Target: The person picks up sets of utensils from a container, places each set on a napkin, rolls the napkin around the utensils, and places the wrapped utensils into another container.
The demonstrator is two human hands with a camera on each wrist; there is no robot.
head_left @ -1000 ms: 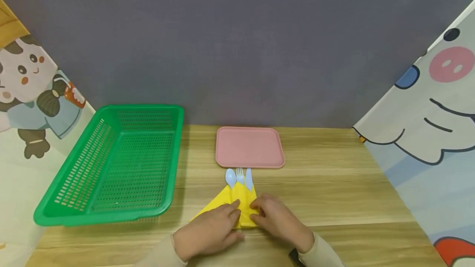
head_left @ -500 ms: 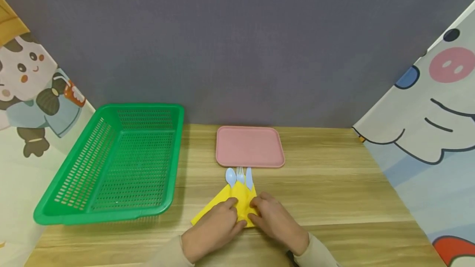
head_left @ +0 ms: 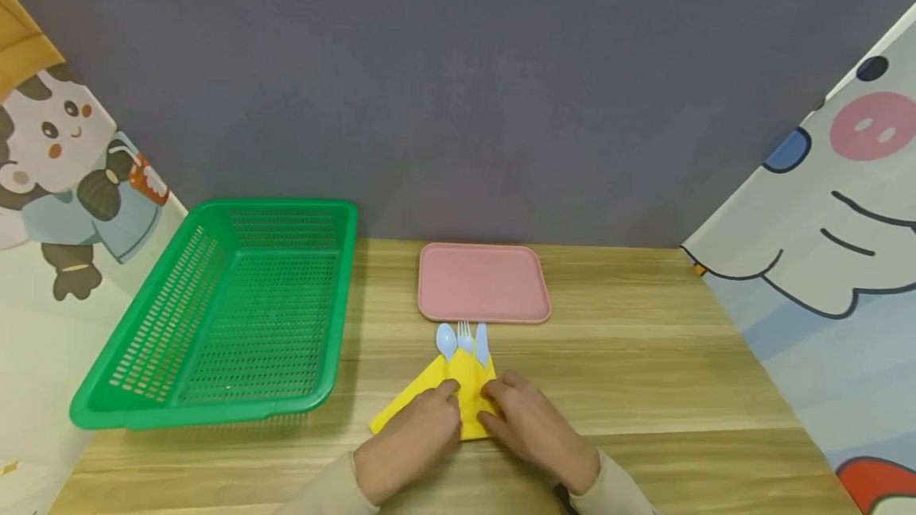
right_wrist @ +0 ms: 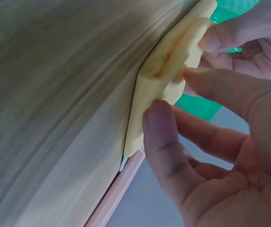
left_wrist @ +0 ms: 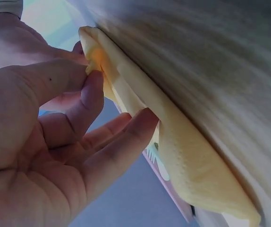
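A folded yellow napkin [head_left: 467, 388] lies on the wooden table, its left corner spread out to a point. From its top stick a pale blue spoon [head_left: 447, 339], a fork [head_left: 464, 337] and a knife [head_left: 482, 343], side by side. The left hand [head_left: 415, 439] is over the napkin's left part; in the left wrist view that hand [left_wrist: 55, 118] pinches a bit of the cloth [left_wrist: 173, 137] between thumb and index finger. On the napkin's right edge is the right hand [head_left: 537, 427]; in the right wrist view its thumb and a fingertip [right_wrist: 161, 118] pinch the cloth [right_wrist: 149, 90].
Just beyond the cutlery lies a pink tray [head_left: 483, 283]. A large green basket [head_left: 265, 316] stands at the left. A grey panel [head_left: 458, 86] rises behind the table, with cartoon-printed panels [head_left: 809, 261] at both sides.
The left hand has shifted slightly right and its thumb has passed out of sight in the head view. The right hand has moved slightly left. The cutlery keeps its place in the napkin.
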